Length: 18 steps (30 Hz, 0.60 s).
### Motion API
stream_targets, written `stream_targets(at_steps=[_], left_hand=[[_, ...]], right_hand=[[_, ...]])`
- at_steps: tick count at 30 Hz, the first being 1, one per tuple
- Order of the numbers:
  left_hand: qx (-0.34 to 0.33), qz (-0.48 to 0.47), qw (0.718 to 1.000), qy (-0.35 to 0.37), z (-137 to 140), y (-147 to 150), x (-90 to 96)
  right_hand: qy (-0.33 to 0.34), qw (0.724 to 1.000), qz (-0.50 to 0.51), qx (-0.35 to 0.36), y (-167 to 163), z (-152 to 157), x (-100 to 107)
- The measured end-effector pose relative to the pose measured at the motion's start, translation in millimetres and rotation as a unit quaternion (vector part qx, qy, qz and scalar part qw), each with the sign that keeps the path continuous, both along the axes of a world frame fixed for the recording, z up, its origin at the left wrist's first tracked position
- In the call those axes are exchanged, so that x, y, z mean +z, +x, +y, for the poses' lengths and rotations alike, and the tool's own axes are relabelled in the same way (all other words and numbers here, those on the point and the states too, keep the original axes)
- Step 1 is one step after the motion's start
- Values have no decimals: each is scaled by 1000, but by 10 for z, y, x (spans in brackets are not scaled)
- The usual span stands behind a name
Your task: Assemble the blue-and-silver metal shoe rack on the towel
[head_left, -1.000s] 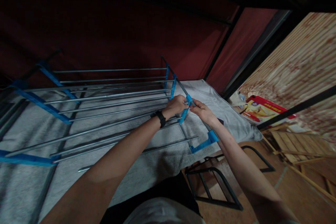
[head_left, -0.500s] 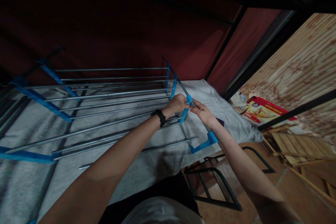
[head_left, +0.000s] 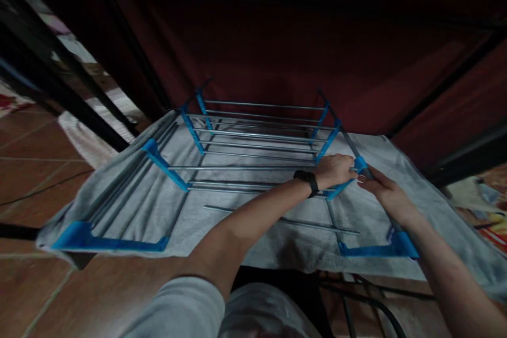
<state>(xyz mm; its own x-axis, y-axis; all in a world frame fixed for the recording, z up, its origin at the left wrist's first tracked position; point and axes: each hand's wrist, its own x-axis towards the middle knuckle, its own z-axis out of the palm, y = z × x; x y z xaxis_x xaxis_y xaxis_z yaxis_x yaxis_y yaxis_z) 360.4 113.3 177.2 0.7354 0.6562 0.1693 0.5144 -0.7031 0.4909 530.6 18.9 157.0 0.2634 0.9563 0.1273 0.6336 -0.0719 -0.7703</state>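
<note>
A rack of thin metal tubes [head_left: 237,168] and blue plastic brackets lies on a grey cloth. My left hand [head_left: 335,170], a black watch on its wrist, is closed around the end of a tube at a blue bracket [head_left: 359,163] on the right side. From the other side my right hand [head_left: 390,193] grips the side post at the same bracket, fingertips close to the left hand's. A loose metal tube [head_left: 320,224] lies in front of my left forearm. Nearest me are the front right bracket [head_left: 372,250] and front left bracket [head_left: 111,243], with no tube joining them.
The grey cloth [head_left: 396,163] covers the surface under the rack. A dark red wall [head_left: 269,47] rises behind it. Dark metal posts stand at left and right. Below the right side is a black metal frame [head_left: 376,301]; tiled floor [head_left: 31,280] shows at left.
The view has swung left, so the rack's whole left side now shows and the hands appear further right. Both hands stay at the same bracket.
</note>
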Motion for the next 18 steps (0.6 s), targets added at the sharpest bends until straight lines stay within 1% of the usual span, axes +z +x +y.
stream_targets(at_steps=[3, 6, 8, 10, 13, 15, 18], left_hand=[[-1, 30, 999, 42, -126, -229, -9], [3, 59, 996, 69, -248, -499, -32], [2, 71, 993, 96, -300, -642, -46], [6, 80, 990, 113, -319, -716, -44], [6, 87, 989, 120, -299, -664, -6], [-8, 81, 990, 119, -272, -543, 29], [-35, 62, 992, 105, -234, -334, 61]], right_hand=[[-33, 996, 78, -27, 25, 7, -36], [-30, 990, 137, -32, 27, -8, -58], [-21, 989, 143, -27, 20, -14, -56], [-17, 993, 115, -19, 8, -7, -32], [-1, 999, 46, -11, -9, 39, 21], [13, 1000, 20, -1, -17, 89, 49], [15, 1000, -3, 10, -26, 166, 62]])
